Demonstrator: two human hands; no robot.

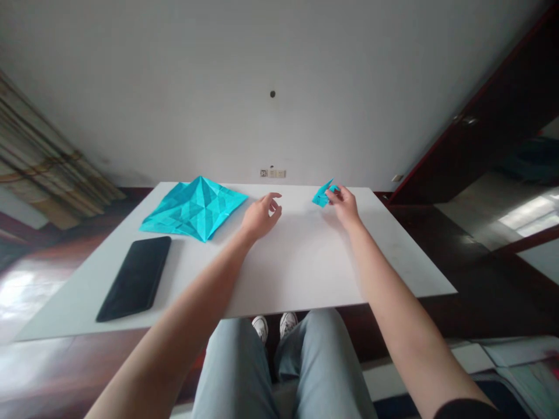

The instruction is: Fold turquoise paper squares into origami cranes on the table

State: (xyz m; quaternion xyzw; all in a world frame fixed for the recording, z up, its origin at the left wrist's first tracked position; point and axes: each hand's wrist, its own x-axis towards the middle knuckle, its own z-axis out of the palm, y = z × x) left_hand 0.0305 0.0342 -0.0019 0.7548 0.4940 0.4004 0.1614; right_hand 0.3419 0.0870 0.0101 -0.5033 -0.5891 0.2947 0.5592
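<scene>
My right hand (345, 205) pinches a small folded turquoise paper piece (323, 194) near the far right part of the white table (301, 273). My left hand (261, 215) hovers over the table's middle with fingers loosely curled and apart, holding nothing. A large creased turquoise paper sheet (194, 208) lies flat at the far left, just left of my left hand.
A black phone (136, 277) lies on the table's near left. Beyond the table are a white wall with a socket (272, 173), a curtain at left and a dark door at right. My knees and white shoes show under the near edge.
</scene>
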